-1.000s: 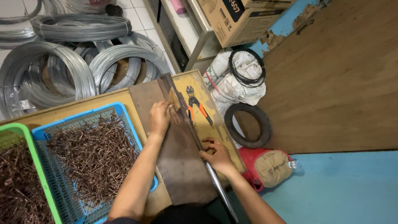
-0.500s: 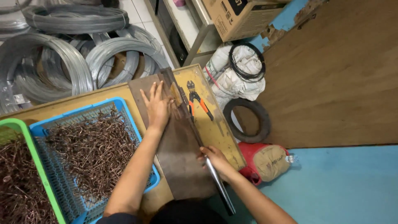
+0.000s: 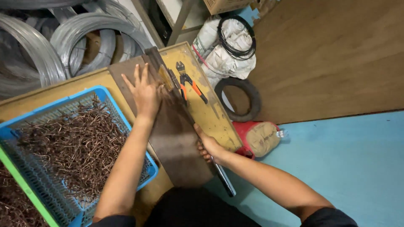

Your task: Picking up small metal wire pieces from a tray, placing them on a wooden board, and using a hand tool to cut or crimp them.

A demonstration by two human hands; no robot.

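Note:
My left hand lies flat, fingers spread, on a dark metal plate fixed to a yellow wooden bench. My right hand grips the long metal lever handle that runs along the plate's right edge to a hinge near my left hand's fingertips. Orange-handled cutters rest on the bench just beyond the lever.
A blue basket of bent rusty wire pieces stands left of the plate, a green basket beside it. Coils of grey wire fill the back left. A tyre, white sacks and a red sack lie on the floor right.
My left hand has spread flat further up the plate. My right hand has slid down the lever handle toward me, and the view has shifted closer.

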